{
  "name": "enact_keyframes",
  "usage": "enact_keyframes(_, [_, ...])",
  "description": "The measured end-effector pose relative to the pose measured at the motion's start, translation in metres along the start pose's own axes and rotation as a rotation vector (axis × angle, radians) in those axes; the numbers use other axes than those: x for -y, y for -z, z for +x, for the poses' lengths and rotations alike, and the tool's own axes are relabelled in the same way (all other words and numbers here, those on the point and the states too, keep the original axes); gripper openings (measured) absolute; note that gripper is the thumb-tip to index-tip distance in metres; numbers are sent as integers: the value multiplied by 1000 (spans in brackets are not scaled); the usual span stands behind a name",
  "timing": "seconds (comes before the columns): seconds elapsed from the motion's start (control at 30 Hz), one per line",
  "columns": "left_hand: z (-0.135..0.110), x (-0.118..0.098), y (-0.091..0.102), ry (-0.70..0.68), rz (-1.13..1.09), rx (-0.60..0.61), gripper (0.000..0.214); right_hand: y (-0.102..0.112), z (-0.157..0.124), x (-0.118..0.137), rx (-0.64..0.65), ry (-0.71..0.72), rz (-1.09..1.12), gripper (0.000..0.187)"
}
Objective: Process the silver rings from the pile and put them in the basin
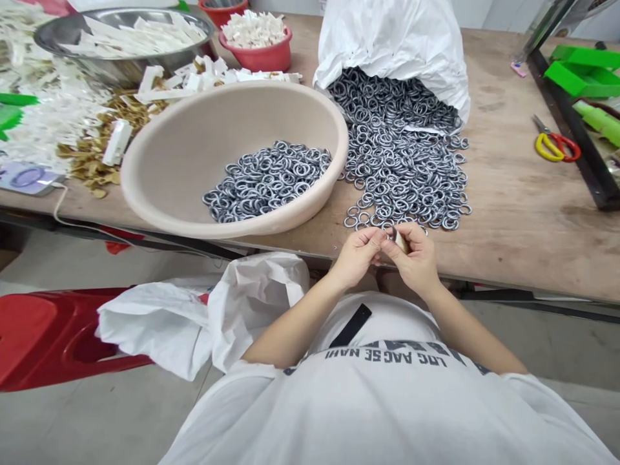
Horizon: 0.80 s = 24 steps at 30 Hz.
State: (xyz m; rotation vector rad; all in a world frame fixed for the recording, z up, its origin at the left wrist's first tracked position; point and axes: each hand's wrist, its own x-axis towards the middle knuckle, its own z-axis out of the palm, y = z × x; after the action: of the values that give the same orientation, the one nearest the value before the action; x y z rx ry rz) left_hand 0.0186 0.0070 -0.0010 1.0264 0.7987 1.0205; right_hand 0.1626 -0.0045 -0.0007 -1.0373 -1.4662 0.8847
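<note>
My left hand (357, 257) and my right hand (414, 259) meet at the table's front edge, just below the loose pile of grey metal rings (402, 171). My right hand is closed around a small pale piece with a dark, thin tip (400, 240), its kind unclear. The fingers of my left hand are pinched together against the right thumb; whatever they hold is hidden. More rings spill from the mouth of a white sack (392, 35) behind the pile. To the left, a big beige basin (167, 158) holds a heap of similar rings (271, 181).
Scissors with yellow and red handles (557, 147) lie at right, near a dark metal frame (571, 129) and green trays (584, 77). White and brown pieces, a steel bowl (126, 64) and a red bowl (264, 57) crowd the left. A red stool (53, 329) stands below.
</note>
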Motion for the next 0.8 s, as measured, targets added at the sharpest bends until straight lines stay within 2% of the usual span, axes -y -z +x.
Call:
enact_keyframes(0.17, [1,0,1,-18,5,12,49,12,6,2,-16,-31,-47,24])
enact_keyframes(0.3, [2,0,2,5,-61,-33,47,24,-1,6,67,100,-277,24])
enact_keyframes(0.43, [2,-2,1,14,-80,-45,49,24,-8,7,170,184,-456,26])
enact_keyframes(0.7, [2,-2,2,41,-97,-50,49,16,-7,1,201,221,-488,27])
enact_keyframes(0.8, [0,-1,3,29,-76,-6,49,19,-2,-2,161,146,-450,31])
